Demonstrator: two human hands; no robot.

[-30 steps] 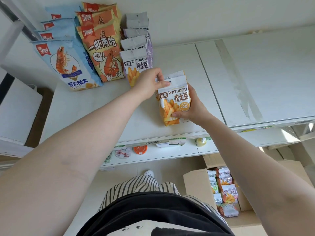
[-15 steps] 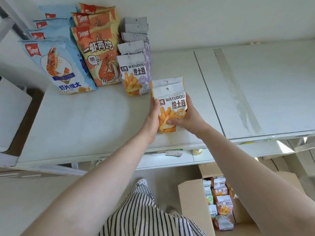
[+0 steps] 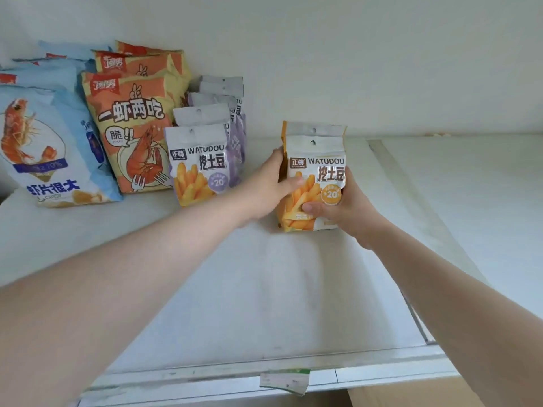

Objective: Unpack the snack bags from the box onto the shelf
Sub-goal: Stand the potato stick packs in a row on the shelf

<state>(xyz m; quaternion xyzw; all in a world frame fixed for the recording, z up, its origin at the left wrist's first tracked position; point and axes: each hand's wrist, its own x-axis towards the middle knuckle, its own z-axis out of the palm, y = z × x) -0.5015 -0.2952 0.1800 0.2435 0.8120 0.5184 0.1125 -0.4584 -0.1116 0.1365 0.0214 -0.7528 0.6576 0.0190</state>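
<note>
Two orange WATUDOU fries bags [image 3: 316, 160] stand upright, one behind the other, on the white shelf [image 3: 264, 289]. My left hand [image 3: 270, 183] grips their left edge, thumb across the front. My right hand [image 3: 338, 207] holds the lower right corner, thumb on the front. To the left stands a row of purple WATUDOU bags [image 3: 199, 165]. The box is out of view except for a cardboard corner [image 3: 411, 396] at the bottom right.
Orange shrimp-snack bags [image 3: 129, 127] and blue shrimp-chip bags [image 3: 44, 142] lean against the wall at the far left. A price label [image 3: 283, 381] hangs on the shelf's front edge. A seam [image 3: 390, 171] joins a second shelf panel to the right.
The view has tilted up, so the box and the lower shelf dropped out of sight. Both hands have pushed the orange bags further back on the shelf, standing upright.
</note>
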